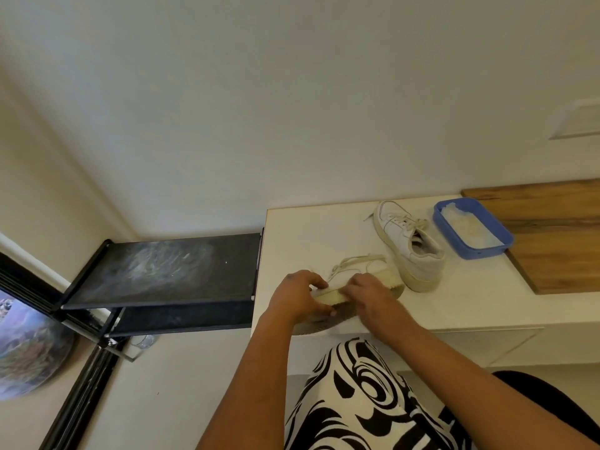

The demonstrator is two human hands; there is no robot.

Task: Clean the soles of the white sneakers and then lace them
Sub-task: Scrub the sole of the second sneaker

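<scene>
One white sneaker [367, 277] lies on its side at the front edge of the white table [308, 235], its grey tread facing me. My left hand [298, 295] grips its toe end, fingers curled over the sole rim. My right hand [370, 295] rests on the sole's side with fingers bent; whether it holds a brush or cloth I cannot tell. The second white sneaker [410, 245] stands upright behind it, laces loose.
A blue plastic tub [474, 227] with whitish contents stands right of the upright sneaker, partly on a wooden board [558, 235]. A black two-tier rack [168, 267] abuts the table's left side. My patterned lap [363, 401] is below the table edge.
</scene>
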